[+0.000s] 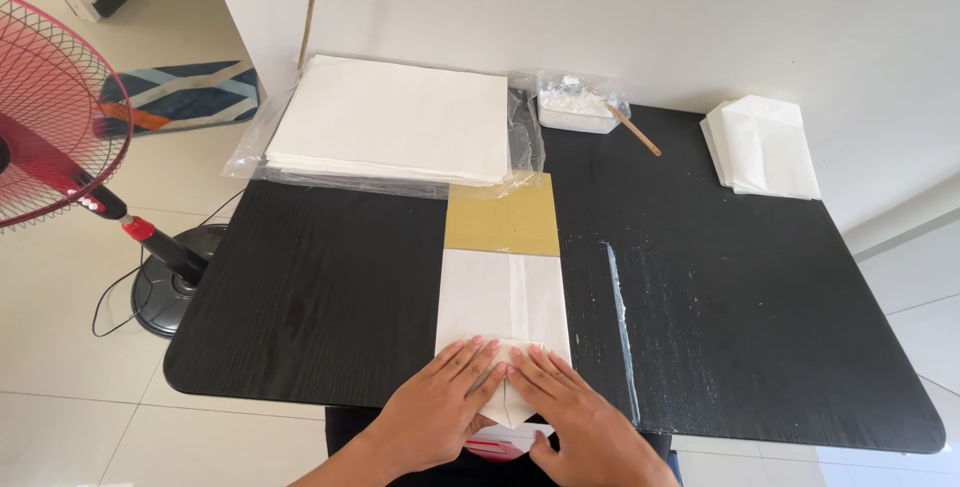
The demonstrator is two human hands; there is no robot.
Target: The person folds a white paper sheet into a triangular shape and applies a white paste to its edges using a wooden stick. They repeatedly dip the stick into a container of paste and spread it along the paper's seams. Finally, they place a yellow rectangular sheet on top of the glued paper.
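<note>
Flat, both hands on creased white paper

Both hands, left hand and right hand, flat on folded white paper, black table, paper stack behind

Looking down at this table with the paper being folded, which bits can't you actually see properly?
- Near end of the white folded paper: covered by the left hand and right hand in the head view.
- Red and white thing below the table edge: mostly hidden by the hands and paper.
- Contents of the clear tub: wrapped in plastic, too small to identify.
- Red fan: cut off by the left edge.
</note>
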